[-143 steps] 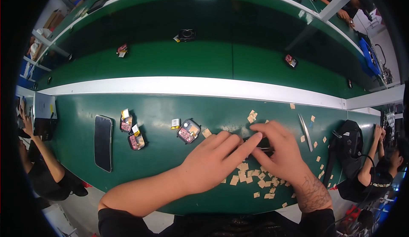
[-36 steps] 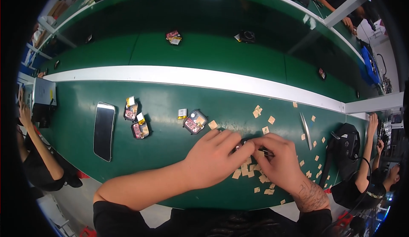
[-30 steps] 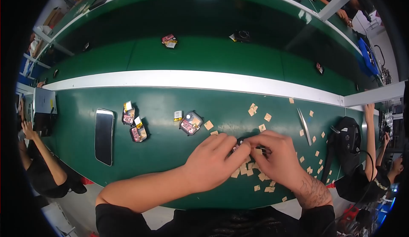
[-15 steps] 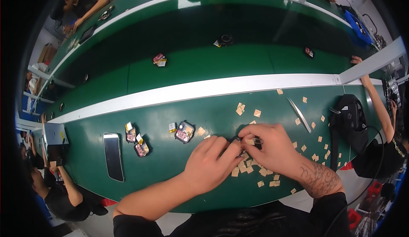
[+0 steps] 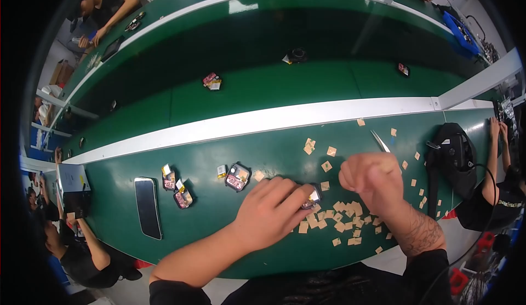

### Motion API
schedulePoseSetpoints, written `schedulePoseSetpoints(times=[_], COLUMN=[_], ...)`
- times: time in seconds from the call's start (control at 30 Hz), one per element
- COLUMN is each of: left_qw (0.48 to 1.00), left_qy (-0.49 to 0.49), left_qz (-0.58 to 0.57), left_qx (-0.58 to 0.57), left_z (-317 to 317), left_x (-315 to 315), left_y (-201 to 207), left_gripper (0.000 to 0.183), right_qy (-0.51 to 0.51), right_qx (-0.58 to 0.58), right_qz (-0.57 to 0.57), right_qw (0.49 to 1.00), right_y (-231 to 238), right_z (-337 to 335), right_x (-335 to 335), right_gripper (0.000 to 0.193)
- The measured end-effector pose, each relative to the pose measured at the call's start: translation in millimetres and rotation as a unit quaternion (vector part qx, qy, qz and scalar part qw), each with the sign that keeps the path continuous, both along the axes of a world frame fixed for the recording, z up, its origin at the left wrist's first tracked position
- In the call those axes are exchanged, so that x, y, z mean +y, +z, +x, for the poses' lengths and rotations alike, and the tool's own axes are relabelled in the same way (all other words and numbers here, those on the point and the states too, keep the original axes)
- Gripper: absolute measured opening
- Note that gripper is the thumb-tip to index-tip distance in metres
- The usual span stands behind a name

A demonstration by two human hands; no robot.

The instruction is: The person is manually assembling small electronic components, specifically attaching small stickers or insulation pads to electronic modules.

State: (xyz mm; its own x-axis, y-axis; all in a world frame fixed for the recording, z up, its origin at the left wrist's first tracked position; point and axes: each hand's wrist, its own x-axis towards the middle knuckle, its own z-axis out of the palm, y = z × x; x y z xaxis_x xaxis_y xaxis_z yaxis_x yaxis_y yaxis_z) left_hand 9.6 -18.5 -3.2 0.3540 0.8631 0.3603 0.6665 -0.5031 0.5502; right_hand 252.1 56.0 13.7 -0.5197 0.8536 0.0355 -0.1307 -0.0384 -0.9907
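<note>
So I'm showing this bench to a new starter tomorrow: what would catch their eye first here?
Probably the two bare hands at the near edge of the green table: the left hand presses on a small dark part, while the right hand is raised in a loose fist. Next, the scatter of small tan squares around them, and the dark phone lying flat at the left.

– How is the light?
– Bright and even, from overhead. A pale glare patch sits on the far green belt (image 5: pixel 241 6), and soft shadows fall under the left hand (image 5: pixel 271 212) and the right hand (image 5: pixel 372 181).
– Is it sharp?
– The middle is crisp. Toward the rim straight edges bow, the white rail (image 5: pixel 263 121) curves, and black fisheye corners close the frame, where figures smear slightly.
</note>
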Motion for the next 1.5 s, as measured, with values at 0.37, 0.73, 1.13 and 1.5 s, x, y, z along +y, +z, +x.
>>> schedulePoseSetpoints(times=[0.37,0.73,1.13,1.5], left_qw=[0.995,0.993,0.995,0.99], left_qy=[-0.081,-0.092,-0.091,-0.101], left_qz=[-0.051,-0.059,-0.022,0.007], left_qx=[-0.027,-0.041,0.025,0.099], left_z=[-3,-1,-1,-1], left_x=[1,-4,-9,-10], left_y=[-1,-6,-7,-5], left_gripper=[0.036,0.03,0.029,0.038], right_qy=[0.168,0.185,0.084,0.086], right_qx=[0.188,0.121,0.17,0.093], right_qz=[-0.102,0.076,0.132,0.163], right_qw=[0.962,0.972,0.973,0.978], right_y=[-13,-14,-21,-17], right_z=[-13,-15,-8,-6], right_x=[-8,-21,-9,4], right_gripper=[0.064,0.049,0.059,0.051])
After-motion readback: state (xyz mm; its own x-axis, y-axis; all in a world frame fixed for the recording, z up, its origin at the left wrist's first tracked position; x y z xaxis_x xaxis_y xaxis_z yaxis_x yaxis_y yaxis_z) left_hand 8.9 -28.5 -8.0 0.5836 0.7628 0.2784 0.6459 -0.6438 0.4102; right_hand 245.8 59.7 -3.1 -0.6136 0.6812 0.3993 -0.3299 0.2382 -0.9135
